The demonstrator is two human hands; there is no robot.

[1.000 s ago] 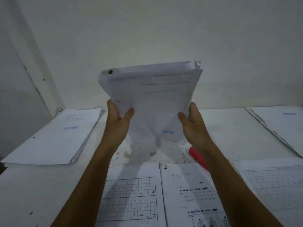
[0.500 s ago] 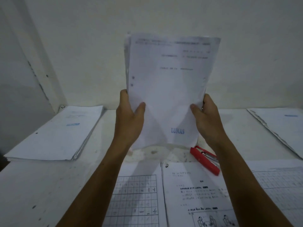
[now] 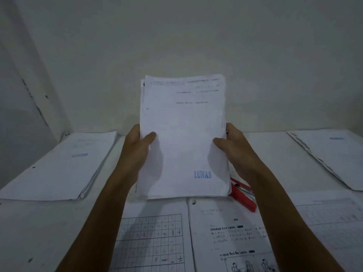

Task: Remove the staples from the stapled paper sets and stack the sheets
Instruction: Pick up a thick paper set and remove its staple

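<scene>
Above the middle of the white tabletop [image 3: 275, 154], both hands grip an upright paper stack [image 3: 184, 138] by its side edges, left hand [image 3: 137, 152] and right hand [image 3: 237, 152] with thumbs across its front, a red staple remover [image 3: 242, 197] lying just right of its lower edge.

The white rectangular paper stack [image 3: 182, 138] is displaying blue "LUNAS" lettering; the red plastic staple remover [image 3: 243, 197] is lying beside the black-gridded white worksheet [image 3: 153, 242].

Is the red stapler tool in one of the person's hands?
No, the red tool lies on the table while both the left hand and right hand hold the paper bundle.
</scene>
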